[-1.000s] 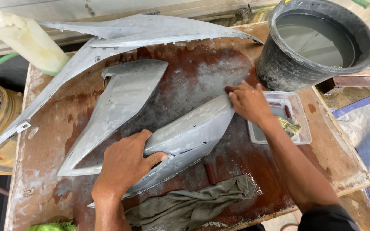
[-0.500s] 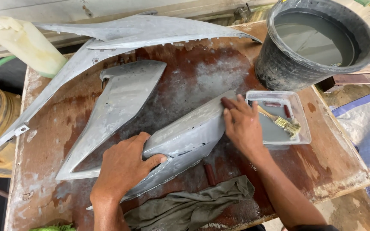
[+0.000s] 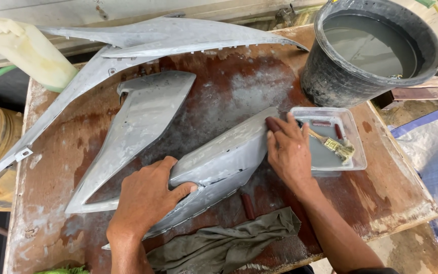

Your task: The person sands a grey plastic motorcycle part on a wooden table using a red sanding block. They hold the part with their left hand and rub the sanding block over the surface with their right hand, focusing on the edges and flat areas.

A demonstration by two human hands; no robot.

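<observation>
A grey, sanded plastic body panel lies tilted on a wet brown wooden table. My left hand grips its near lower edge, thumb on top, and steadies it. My right hand presses a small dark reddish sanding piece against the panel's right end, fingers flat over it.
Two more grey panels lie beyond: a wedge-shaped one and a long curved one. A clear tray with a brush sits right of my hand. A black bucket of grey water stands at the back right. A grey rag lies at the front edge.
My right hand has slid down along the panel's right end toward me, rubbing with the sanding piece. My left hand stays on the panel's near edge.
</observation>
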